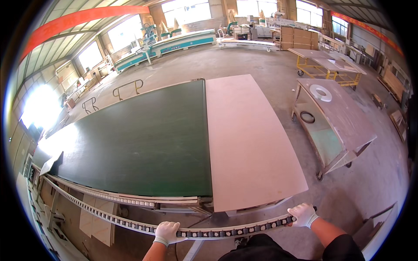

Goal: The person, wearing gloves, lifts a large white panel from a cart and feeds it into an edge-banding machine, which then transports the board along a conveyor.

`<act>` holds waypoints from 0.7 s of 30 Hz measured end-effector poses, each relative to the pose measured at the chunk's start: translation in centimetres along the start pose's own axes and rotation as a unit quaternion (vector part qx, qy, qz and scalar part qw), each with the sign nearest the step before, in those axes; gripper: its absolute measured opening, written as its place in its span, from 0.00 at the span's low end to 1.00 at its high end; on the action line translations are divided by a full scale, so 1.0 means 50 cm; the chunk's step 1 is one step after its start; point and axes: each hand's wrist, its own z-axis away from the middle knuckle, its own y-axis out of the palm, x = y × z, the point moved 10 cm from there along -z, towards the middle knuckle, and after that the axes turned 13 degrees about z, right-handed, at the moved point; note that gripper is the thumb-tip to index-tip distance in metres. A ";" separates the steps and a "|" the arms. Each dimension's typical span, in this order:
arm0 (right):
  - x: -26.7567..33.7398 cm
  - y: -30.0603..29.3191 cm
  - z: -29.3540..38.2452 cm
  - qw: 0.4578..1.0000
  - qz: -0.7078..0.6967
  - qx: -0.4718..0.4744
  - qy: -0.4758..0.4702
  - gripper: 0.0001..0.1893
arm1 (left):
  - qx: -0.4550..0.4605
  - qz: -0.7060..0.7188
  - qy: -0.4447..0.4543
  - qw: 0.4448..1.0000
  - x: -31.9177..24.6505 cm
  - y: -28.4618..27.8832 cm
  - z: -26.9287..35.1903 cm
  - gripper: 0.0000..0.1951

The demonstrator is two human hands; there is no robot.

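Both of my hands wear white gloves and grip a long roller rail set with a row of dark rollers. My left hand is wrapped over the rail near the bottom middle. Close to the rail's right end, my right hand closes around it, its fingers partly hidden. Beyond the rail lies a wide dark green conveyor belt. A large pale pinkish panel extends from the belt's right end, its near edge just past the rail.
On the right stands a wheeled cart with a white ring-shaped roll on top and a dark ring on its shelf. Boards lean below the rail. Yellow-framed trolleys and a long teal-sided machine stand farther back.
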 end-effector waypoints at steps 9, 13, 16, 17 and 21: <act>-0.001 0.001 0.000 1.000 0.001 -0.018 -0.004 0.36 | -0.006 -0.002 -0.002 1.000 -0.002 -0.003 0.001 0.30; -0.001 0.002 0.001 1.000 -0.007 -0.012 -0.003 0.37 | 0.001 0.000 0.006 1.000 -0.001 0.001 -0.002 0.30; 0.000 -0.009 -0.003 1.000 0.015 -0.010 0.003 0.35 | 0.005 0.002 -0.004 1.000 0.002 0.002 -0.001 0.31; 0.000 -0.009 -0.003 1.000 0.014 -0.010 0.004 0.35 | -0.006 0.005 0.006 1.000 -0.001 -0.001 -0.001 0.31; -0.002 0.002 -0.001 1.000 0.013 -0.006 -0.001 0.35 | -0.008 0.007 0.007 1.000 -0.005 -0.004 -0.005 0.31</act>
